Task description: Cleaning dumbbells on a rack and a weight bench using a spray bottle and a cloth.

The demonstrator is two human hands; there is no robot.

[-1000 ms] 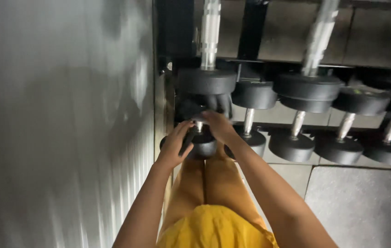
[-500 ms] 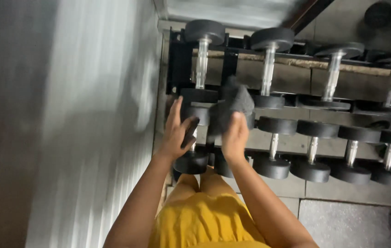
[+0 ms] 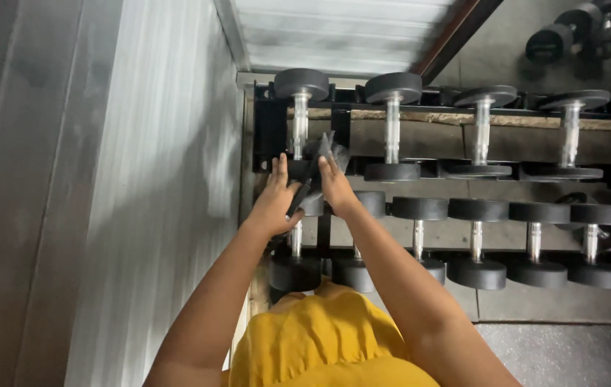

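Observation:
A black rack [image 3: 270,136] holds two rows of dumbbells with black heads and chrome handles. My right hand [image 3: 335,188] grips a dark grey cloth [image 3: 328,149] and presses it on the near head of the upper row's leftmost dumbbell [image 3: 300,122]. My left hand [image 3: 275,201] rests just left of it against the same dumbbell end. Its fingers are stretched out, and a slim dark object [image 3: 298,196] is pinched under the thumb; I cannot tell what that object is. The cloth is blurred.
A pale corrugated wall [image 3: 169,179] runs close along the left of the rack. Several more dumbbells [image 3: 477,236] fill both rows to the right, and others lie on the floor at the top right [image 3: 571,32]. Grey floor mat [image 3: 556,355] at the lower right.
The view has pulled back and up from the lower row. Both hands rose from the lower left dumbbell to the upper one, and the cloth moved with my right hand.

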